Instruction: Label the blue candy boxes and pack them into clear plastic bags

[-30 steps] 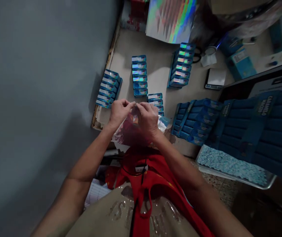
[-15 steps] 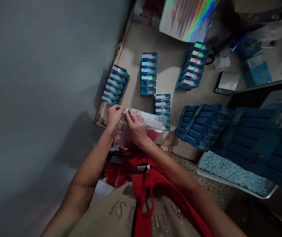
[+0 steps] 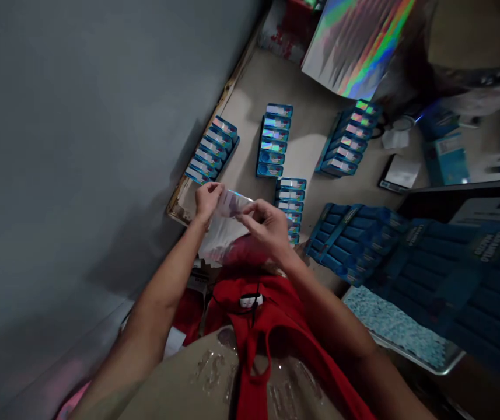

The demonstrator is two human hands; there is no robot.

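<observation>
**Film Held by Two Hands: Risks and Condition**

The film (image 3: 233,204) could be creased or torn if it is pulled unevenly by the left hand (image 3: 207,201) and the right hand (image 3: 271,226). The boxes (image 3: 290,196), close to the right hand, could be knocked if that hand is swung outward. The film is thin, glossy and see-through, and is held near the centre of the frame. It is pinched at the left by closed fingertips; at the right, thumb and fingertips are closed on it, other fingers curled.
</observation>
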